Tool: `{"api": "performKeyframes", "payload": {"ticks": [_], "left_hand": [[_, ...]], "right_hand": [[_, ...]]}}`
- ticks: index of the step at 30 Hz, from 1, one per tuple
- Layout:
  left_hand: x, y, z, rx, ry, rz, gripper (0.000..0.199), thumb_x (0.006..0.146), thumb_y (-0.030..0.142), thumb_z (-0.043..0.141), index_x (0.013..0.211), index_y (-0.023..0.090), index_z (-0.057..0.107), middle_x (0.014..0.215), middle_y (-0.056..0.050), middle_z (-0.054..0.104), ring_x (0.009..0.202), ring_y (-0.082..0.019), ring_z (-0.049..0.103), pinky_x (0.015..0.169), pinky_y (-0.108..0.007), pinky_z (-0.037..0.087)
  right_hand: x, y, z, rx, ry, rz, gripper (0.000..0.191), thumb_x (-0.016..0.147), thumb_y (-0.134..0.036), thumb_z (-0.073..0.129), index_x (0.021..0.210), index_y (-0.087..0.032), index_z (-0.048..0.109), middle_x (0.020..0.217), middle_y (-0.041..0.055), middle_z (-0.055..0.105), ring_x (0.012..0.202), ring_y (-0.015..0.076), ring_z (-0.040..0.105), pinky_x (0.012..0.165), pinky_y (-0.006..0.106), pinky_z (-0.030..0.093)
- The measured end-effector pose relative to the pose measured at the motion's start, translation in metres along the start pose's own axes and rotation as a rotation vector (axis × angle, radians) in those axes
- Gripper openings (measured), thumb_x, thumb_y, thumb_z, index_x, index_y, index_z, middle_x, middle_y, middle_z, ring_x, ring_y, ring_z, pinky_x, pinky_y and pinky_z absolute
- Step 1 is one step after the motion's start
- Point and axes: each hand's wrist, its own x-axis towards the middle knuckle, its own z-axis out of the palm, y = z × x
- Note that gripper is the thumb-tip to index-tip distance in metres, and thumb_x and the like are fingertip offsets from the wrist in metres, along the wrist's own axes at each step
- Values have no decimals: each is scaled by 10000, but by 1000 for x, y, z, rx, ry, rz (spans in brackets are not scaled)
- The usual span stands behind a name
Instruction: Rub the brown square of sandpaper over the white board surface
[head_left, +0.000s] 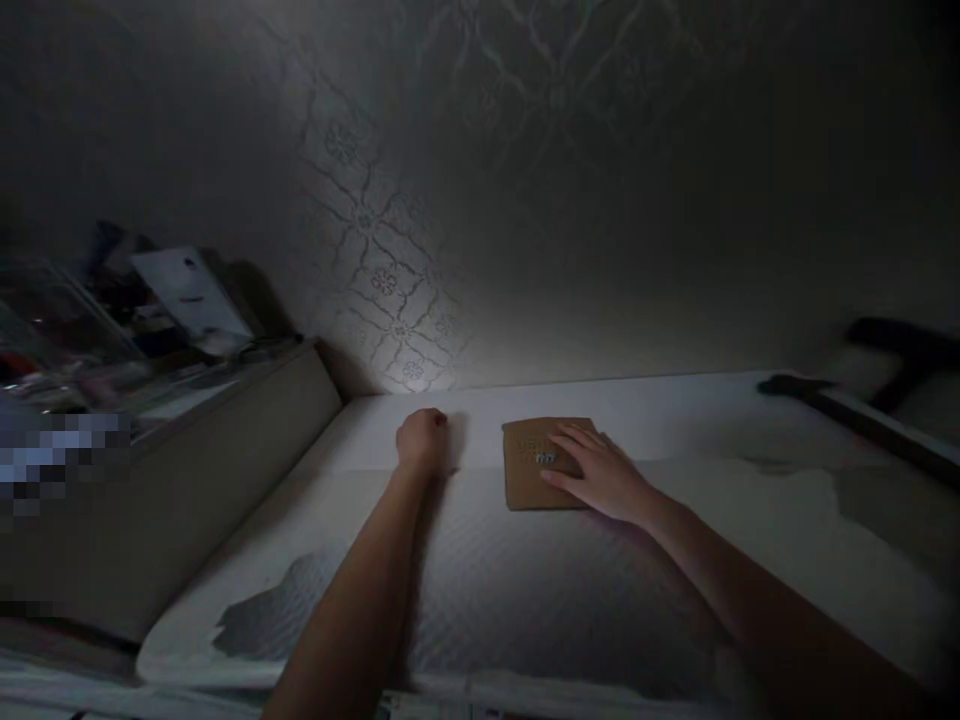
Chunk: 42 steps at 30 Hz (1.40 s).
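Setting: a dim room seen from the head camera; a white mattress (525,600) with a fine quilted texture runs from the near edge up to a patterned wallpapered wall (390,260), where a patch of light falls near the mattress's far edge.

Right hand: the right hand (596,470) lies palm down, fingers stretched out and slightly spread, its fingertips on the top face of a flat brown cardboard packet (529,480). The fingers press flat on it rather than clasp it.

Cardboard packet: roughly square, lying flat on the mattress near the wall, just right of centre. A small pale printed mark shows on its top face beside the fingertips; the print is too small to read. Its right part is covered by the right hand.

Left hand: the left hand (421,438) is curled into a loose fist, knuckles up, resting on the mattress to the left of the packet and apart from it. Whether anything is enclosed in the fist cannot be told.

Forearms: both bare forearms reach in from the near edge and converge toward the wall.

Left margin: a padded beige headboard or side panel (225,470) borders the mattress; behind it lies a cluttered shelf (135,320) with a pale sheet of paper, the items too dark to name.

Right margin: a dark bar-shaped object (885,380) lies at the mattress's far right edge, blurred.

Mattress surface: darker irregular patches show at lower left and at right.
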Motion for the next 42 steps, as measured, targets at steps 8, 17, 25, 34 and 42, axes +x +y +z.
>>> {"api": "performKeyframes", "payload": {"ticks": [8, 17, 25, 34, 42], "left_hand": [[-6, 15, -11, -3, 50, 77, 271, 858, 218, 516, 1051, 208, 705, 1069, -78, 691, 975, -228, 638, 821, -280, 472], [-40, 65, -9, -379, -298, 622, 241, 820, 237, 581, 1007, 197, 727, 867, -18, 727, 729, -147, 638, 689, -203, 466], [-53, 75, -5, -352, -314, 733, 232, 805, 188, 549, 940, 204, 737, 882, -12, 725, 771, -165, 637, 717, -216, 459], [-54, 76, -7, -375, -299, 656, 193, 828, 231, 543, 867, 158, 717, 790, -28, 710, 706, -153, 619, 669, -218, 450], [-29, 54, -16, -366, -76, 391, 155, 841, 238, 568, 905, 177, 696, 908, -33, 719, 759, -153, 651, 725, -229, 475]], "right_hand": [[0, -1, -1, 0, 4, 1, 664, 843, -619, 419, 1346, -190, 484, 1454, 106, 398, 1350, 265, 319, 1107, 472, 230], [0, -2, -2, 1, 3, -23, 647, 850, -611, 410, 1356, -212, 471, 1464, 95, 385, 1350, 267, 315, 1101, 480, 234], [0, -3, -2, -10, 4, -19, 640, 852, -593, 423, 1370, -219, 457, 1462, 95, 388, 1357, 270, 303, 1106, 475, 225], [1, 0, -1, -12, 4, -26, 661, 850, -605, 421, 1363, -189, 463, 1457, 103, 393, 1346, 268, 320, 1105, 475, 233], [1, 2, 1, -3, 13, -19, 666, 844, -631, 404, 1353, -208, 473, 1456, 102, 395, 1348, 269, 319, 1097, 480, 243]]}}
